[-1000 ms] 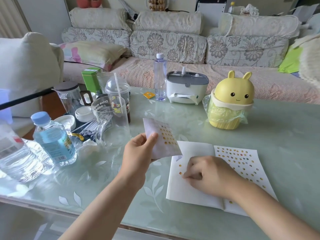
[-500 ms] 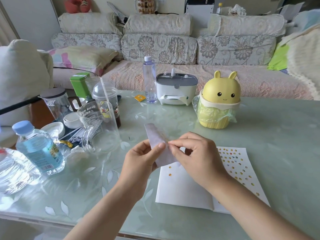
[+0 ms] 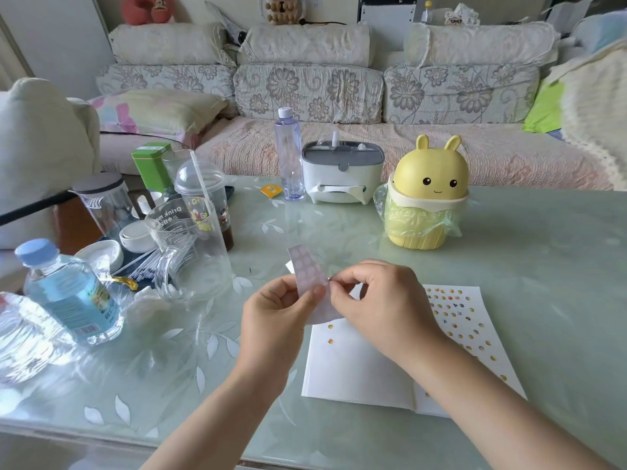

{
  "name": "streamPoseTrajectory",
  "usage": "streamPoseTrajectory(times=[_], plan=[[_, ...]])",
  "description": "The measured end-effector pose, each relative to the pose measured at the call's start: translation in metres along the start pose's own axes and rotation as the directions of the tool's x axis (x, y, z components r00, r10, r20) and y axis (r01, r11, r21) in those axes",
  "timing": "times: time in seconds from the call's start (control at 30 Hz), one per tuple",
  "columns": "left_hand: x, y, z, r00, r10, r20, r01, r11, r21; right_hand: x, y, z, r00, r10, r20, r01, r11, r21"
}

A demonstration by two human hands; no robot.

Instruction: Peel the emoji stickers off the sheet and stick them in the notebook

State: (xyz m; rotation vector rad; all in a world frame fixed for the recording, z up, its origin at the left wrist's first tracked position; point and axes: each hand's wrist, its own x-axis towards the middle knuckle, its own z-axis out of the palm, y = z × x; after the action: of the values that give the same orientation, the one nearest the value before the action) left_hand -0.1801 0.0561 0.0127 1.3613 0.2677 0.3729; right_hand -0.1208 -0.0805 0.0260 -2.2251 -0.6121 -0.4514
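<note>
Two hands meet over the notebook's (image 3: 356, 364) far left corner: the left hand (image 3: 271, 310) pinches the sheet (image 3: 307, 268), held tilted above that corner, while the right hand (image 3: 380, 307) pinches its right edge.

bright daylight from left; glare on glass table (image 3: 509, 266); wide-angle bending at edges; slightly soft.

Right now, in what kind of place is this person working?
Most likely a home living room: a long floral sofa stands behind a glass-topped table that carries a tissue box and a rabbit-shaped bin.
</note>
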Motion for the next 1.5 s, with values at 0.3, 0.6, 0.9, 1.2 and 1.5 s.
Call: streamPoseTrajectory(times=[0.3, 0.6, 0.9, 1.2, 1.5], plan=[[0.001, 0.004, 0.000, 0.999, -0.033, 0.012, 0.033, 0.999, -0.006, 0.003, 0.000, -0.001, 0.989, 0.114, 0.092, -0.126, 0.981, 0.146], [0.003, 0.009, -0.009, 0.993, 0.089, 0.079, -0.103, 0.975, 0.199, 0.003, 0.004, 0.003, 0.993, 0.020, 0.116, -0.039, 0.985, 0.166], [0.007, 0.014, -0.019, 0.991, 0.074, 0.114, -0.093, 0.980, 0.177, 0.006, -0.001, 0.004, 0.976, 0.119, 0.184, -0.188, 0.889, 0.417], [0.009, 0.017, -0.022, 0.972, 0.145, 0.186, -0.194, 0.941, 0.279, 0.012, -0.001, -0.009, 0.972, 0.011, 0.234, -0.077, 0.958, 0.277], [0.006, 0.024, -0.022, 0.963, 0.106, 0.246, -0.172, 0.949, 0.266, 0.010, -0.003, -0.012, 0.935, -0.339, 0.102, 0.340, 0.940, 0.011]])
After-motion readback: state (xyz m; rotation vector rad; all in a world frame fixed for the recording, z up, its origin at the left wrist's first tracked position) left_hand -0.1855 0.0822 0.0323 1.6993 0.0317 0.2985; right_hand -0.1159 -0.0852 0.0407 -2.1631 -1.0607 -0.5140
